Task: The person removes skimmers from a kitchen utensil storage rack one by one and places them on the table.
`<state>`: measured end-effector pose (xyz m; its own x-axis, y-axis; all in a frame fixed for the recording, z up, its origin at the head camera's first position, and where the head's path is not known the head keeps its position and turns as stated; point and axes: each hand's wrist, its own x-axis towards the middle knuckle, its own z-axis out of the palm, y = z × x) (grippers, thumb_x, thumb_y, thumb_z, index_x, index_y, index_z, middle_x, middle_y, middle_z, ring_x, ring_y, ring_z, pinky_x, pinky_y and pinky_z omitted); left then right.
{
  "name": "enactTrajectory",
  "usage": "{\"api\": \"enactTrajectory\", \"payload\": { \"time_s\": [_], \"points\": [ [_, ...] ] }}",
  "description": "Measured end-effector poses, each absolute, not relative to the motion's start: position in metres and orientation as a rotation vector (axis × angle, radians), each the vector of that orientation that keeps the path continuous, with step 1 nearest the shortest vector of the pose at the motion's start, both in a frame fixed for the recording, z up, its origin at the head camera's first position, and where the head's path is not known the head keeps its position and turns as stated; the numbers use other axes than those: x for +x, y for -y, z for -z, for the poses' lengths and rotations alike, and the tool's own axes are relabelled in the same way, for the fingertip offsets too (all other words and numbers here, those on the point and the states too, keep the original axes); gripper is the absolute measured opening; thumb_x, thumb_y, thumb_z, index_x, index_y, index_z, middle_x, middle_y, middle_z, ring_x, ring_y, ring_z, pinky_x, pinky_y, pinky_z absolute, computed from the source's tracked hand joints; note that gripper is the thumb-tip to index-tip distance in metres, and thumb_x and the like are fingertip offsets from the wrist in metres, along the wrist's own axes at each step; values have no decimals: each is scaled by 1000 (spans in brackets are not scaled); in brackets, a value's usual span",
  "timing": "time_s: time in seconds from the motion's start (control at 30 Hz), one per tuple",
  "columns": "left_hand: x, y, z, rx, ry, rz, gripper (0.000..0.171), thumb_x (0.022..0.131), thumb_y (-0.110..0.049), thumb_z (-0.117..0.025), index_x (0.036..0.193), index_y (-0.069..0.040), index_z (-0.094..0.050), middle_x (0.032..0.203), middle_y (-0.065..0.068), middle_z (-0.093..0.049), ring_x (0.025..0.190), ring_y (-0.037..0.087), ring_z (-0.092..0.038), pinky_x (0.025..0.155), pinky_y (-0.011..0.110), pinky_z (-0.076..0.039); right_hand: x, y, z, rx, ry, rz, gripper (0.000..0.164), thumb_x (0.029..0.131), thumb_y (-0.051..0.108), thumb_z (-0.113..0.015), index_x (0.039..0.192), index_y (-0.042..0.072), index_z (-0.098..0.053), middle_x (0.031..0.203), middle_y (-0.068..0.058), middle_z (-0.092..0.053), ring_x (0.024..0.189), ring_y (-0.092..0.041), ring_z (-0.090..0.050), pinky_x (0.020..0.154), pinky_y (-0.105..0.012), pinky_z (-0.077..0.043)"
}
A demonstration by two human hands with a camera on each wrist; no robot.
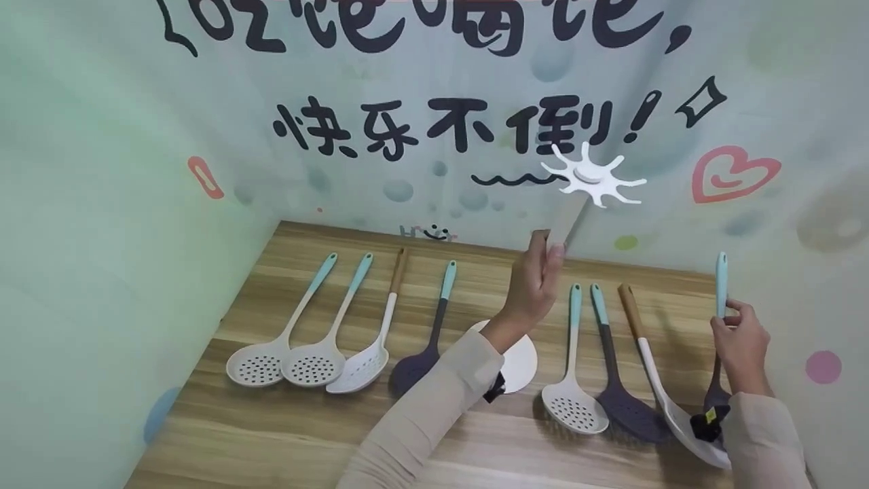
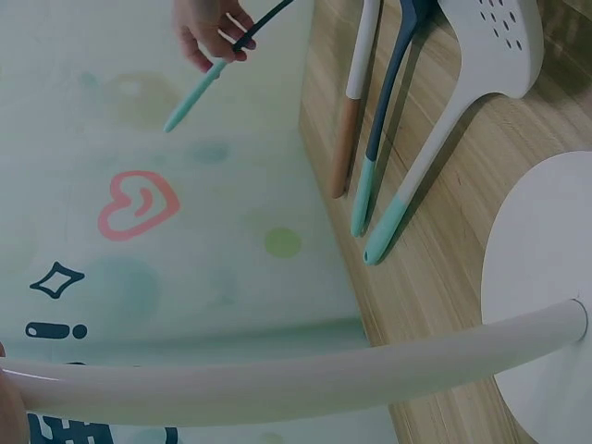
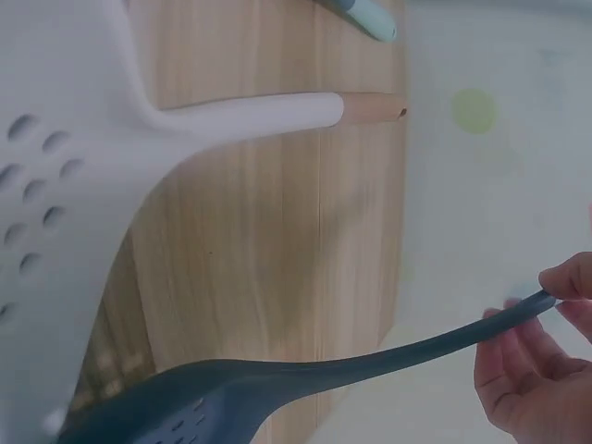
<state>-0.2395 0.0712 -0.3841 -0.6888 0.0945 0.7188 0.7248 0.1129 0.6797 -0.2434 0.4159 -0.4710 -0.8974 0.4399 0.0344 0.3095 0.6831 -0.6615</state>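
A white utensil stand with a star-shaped hook top rises above the table; its round base lies on the wood, partly behind the left forearm. My left hand grips the stand's post just below the hooks. At the right, my right hand pinches a dark skimmer where its light blue handle meets the dark shaft. The skimmer's perforated head hangs low, mostly hidden by the wrist in the head view. Nearest to it lies a white slotted utensil with a brown handle.
Right of the base lie a white skimmer and a dark skimmer. To the left are two white skimmers, a white slotted turner with a brown handle and a dark utensil. A printed cloth wall stands behind the table.
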Motion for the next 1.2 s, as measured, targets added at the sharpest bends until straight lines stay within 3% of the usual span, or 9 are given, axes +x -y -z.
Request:
{"api": "enactTrajectory", "payload": {
  "time_s": [0.13, 0.3, 0.47, 0.57, 0.7, 0.83, 0.97, 1.2],
  "points": [
    [-235, -70, 380, -792, 1897, 1624, 18, 95, 3, -40, 112, 9, -42, 74, 17, -48, 62, 8, -37, 57, 15, -34, -246, -413, 475, -644, 2722, -1049, 43, 95, 15, -40, 134, -2, -31, 123, -31, -48, 101, -36, -52, 55, -16, -40],
    [-235, -71, 379, -785, 1899, 1621, 16, 95, 3, -41, 111, 8, -42, 71, 13, -44, 61, 4, -33, 55, 14, -31, -246, -409, 483, -590, 2750, -930, 22, 94, 8, -40, 112, -4, -46, 112, -28, -54, 83, -29, -52, 55, -22, -39],
    [-235, -71, 379, -786, 1913, 1621, 16, 96, 2, -40, 111, 8, -42, 71, 13, -44, 61, 6, -35, 56, 14, -31, -247, -408, 490, -467, 2817, -800, 25, 91, 2, -41, 106, -8, -59, 105, -30, -58, 76, -26, -50, 56, -26, -36],
    [-235, -70, 379, -788, 1905, 1614, 16, 96, 3, -40, 111, 8, -42, 71, 13, -45, 61, 7, -36, 56, 14, -31, -249, -407, 492, -398, 2934, -811, 34, 89, 1, -40, 117, -10, -55, 118, -34, -53, 85, -33, -50, 63, -30, -38],
    [-237, -70, 380, -796, 1880, 1620, 15, 95, 3, -39, 108, 8, -43, 69, 13, -45, 60, 4, -34, 54, 13, -30, -252, -407, 492, -210, 3109, -835, 43, 87, 1, -39, 126, -16, -43, 127, -42, -39, 102, -48, -47, 77, -47, -43],
    [-237, -69, 380, -808, 1875, 1625, 16, 94, 3, -39, 109, 8, -43, 70, 14, -46, 61, 0, -32, 54, 13, -30, -255, -405, 492, -69, 3219, -842, 50, 81, -5, -40, 128, -22, -34, 127, -50, -28, 119, -60, -30, 94, -61, -34],
    [-237, -69, 381, -810, 1879, 1629, 16, 95, 3, -39, 110, 8, -42, 70, 13, -45, 62, -2, -30, 55, 13, -30, -256, -403, 492, -96, 3317, -895, 58, 79, -7, -39, 132, -22, -23, 128, -54, -14, 121, -64, -18, 100, -66, -24],
    [-238, -69, 382, -814, 1862, 1638, 15, 95, 3, -39, 109, 8, -42, 69, 12, -43, 61, -2, -29, 54, 13, -30, -258, -406, 495, -178, 3387, -1065, 62, 87, 5, -39, 137, -18, -11, 136, -48, -5, 126, -62, -9, 104, -65, -18]
  ]
}}
